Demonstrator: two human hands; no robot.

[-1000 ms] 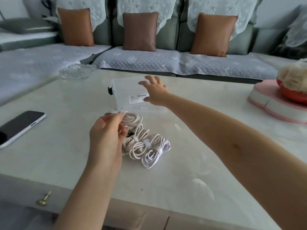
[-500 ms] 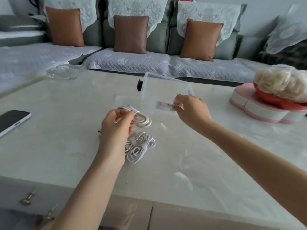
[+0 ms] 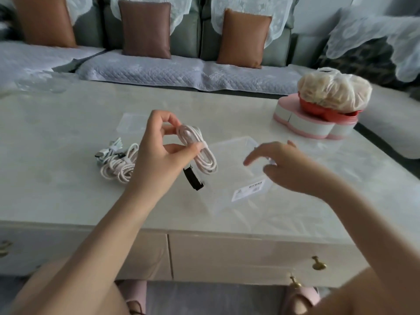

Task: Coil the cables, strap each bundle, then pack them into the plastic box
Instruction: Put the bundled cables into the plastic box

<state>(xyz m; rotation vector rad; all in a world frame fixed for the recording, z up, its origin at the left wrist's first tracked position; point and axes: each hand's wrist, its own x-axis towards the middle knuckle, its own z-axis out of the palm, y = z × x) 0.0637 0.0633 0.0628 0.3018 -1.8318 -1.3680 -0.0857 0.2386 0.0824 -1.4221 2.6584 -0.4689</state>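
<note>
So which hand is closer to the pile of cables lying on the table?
Left. The left hand, pinching a coiled bundle, is just right of the pile; the right hand hangs farther right, over the box.

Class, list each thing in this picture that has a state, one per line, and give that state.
Left hand: pinches the cable bundle.
Cable bundle: coiled, strapped, held above the table.
Other bundles: coiled, heaped on the table.
Plastic box: resting on the table, no cable visible inside.
Right hand: open, fingers spread above the box.
</note>
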